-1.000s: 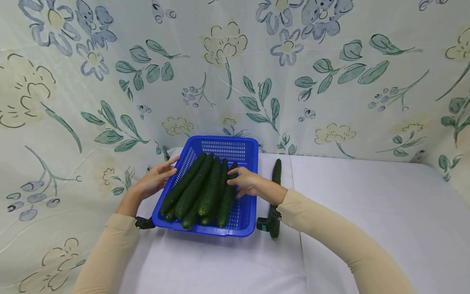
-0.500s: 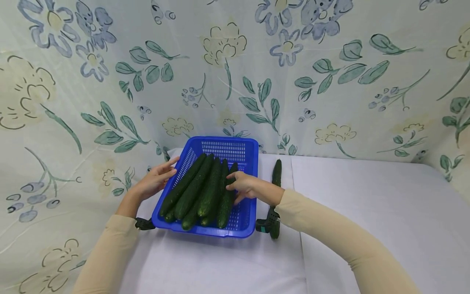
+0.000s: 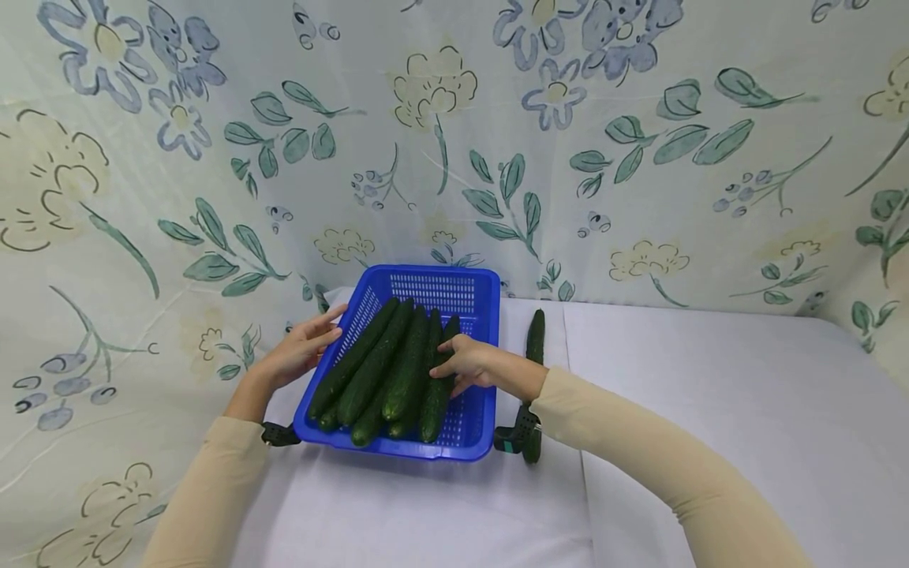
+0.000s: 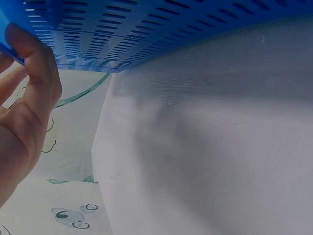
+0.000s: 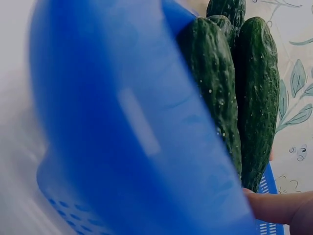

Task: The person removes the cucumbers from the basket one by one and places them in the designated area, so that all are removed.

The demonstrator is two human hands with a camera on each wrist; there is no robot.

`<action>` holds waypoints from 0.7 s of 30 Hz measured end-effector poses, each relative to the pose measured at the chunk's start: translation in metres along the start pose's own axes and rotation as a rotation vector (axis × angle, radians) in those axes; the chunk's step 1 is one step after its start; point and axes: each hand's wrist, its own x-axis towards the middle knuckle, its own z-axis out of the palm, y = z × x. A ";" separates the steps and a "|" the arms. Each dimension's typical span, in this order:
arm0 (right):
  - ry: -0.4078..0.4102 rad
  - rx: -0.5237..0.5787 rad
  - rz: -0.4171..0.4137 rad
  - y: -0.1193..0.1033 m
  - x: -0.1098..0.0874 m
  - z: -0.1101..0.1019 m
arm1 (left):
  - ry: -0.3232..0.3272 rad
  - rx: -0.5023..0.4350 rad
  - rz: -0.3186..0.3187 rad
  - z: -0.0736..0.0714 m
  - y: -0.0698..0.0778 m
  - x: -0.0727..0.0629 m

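Note:
Several dark green cucumbers (image 3: pixel 365 363) lie lengthwise in a blue plastic basket (image 3: pixel 472 442) with slotted walls. My right hand (image 3: pixel 472 364) reaches over the basket's right rim and grips the rightmost cucumber (image 3: pixel 435 406). In the right wrist view, the thumb (image 5: pixel 274 205) presses one side of a cucumber (image 5: pixel 257 98), and a bit of finger shows beyond it. At the left rim, my left hand (image 3: pixel 301 347) touches the basket with fairly straight fingers. The left wrist view shows that hand (image 4: pixel 29 98) against the outer wall (image 4: pixel 98 39).
A single cucumber (image 3: pixel 534 339) lies on the white-covered table (image 3: pixel 710 410) to the right of the basket, partly behind the right wrist and its black camera (image 3: pixel 517 432). A flowered cloth (image 3: pixel 454 126) hangs behind the table and along its left side.
My right hand has moved slightly down and leftward, and its fingers have closed round the rightmost cucumber. The left hand and the basket stay in place.

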 end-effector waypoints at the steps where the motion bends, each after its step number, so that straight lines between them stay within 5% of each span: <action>1: 0.002 0.003 -0.003 0.000 0.000 0.000 | 0.000 -0.002 -0.003 0.000 -0.001 0.000; 21: -0.016 0.125 -0.154 0.002 -0.007 -0.012 | -0.002 -0.022 0.011 0.000 -0.004 -0.002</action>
